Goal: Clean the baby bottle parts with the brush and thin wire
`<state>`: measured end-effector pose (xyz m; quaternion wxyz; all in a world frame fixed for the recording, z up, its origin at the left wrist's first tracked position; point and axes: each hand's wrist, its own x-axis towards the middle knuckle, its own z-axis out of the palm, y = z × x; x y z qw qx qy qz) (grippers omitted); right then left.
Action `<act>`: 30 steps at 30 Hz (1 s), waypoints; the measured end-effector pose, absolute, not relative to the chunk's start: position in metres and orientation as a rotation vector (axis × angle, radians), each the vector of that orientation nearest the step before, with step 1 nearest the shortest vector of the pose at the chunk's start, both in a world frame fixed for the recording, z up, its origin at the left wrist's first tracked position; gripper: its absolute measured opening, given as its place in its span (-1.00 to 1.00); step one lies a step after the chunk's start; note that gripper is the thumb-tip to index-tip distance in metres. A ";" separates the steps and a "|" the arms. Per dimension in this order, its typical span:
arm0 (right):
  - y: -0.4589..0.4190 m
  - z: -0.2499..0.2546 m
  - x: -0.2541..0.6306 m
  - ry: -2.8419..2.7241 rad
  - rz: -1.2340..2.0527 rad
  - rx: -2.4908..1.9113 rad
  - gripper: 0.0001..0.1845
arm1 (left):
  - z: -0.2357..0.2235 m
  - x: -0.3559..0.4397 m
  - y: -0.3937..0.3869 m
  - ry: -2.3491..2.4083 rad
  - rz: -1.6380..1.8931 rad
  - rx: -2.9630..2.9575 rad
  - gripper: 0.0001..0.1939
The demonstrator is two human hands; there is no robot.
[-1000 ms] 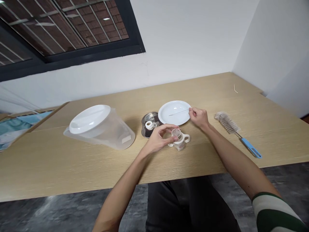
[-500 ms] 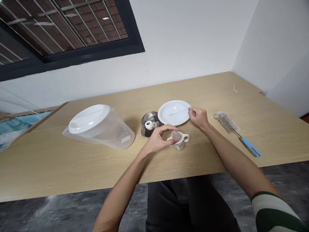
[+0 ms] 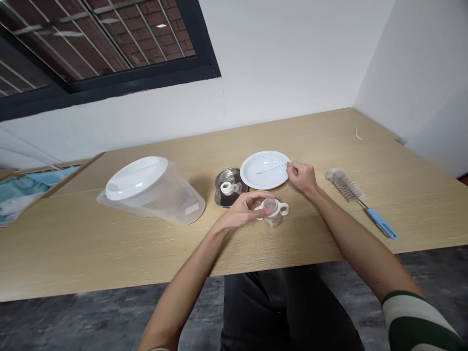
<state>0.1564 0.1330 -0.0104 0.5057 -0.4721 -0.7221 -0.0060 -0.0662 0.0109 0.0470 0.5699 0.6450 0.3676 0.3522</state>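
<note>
My left hand (image 3: 244, 210) is closed around the top of a small clear baby bottle (image 3: 274, 222) with two white handles, which stands upright on the table. My right hand (image 3: 302, 176) pinches the end of a thin, needle-like brush or wire (image 3: 271, 169) at the rim of a white plate (image 3: 252, 180). The thin rod stretches leftward over the plate; whether it touches the surface I cannot tell. Just behind my left hand, a kidney-shaped metal tray (image 3: 218, 194) holds a white ring-shaped cap (image 3: 226, 188) and clear soft parts.
To the left lies a large translucent pitcher (image 3: 168, 195) with a white lid. A bottle brush (image 3: 345, 185) with a blue handle rests on the right. A small bent white straw-like piece (image 3: 357, 134) is at the far right. The table's front edge is close to my legs.
</note>
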 end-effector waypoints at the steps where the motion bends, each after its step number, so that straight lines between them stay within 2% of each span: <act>1: 0.133 -0.010 0.156 -1.742 -0.016 -1.137 -0.52 | 0.047 -0.066 0.011 0.871 0.831 1.526 -0.58; 10: 0.132 -0.010 0.156 -1.732 -0.011 -1.107 -0.53 | 0.042 -0.061 0.010 0.877 0.919 1.657 -0.61; 30: 0.132 -0.010 0.157 -1.750 -0.006 -1.079 -0.53 | 0.023 -0.052 0.011 0.682 0.970 1.464 -0.60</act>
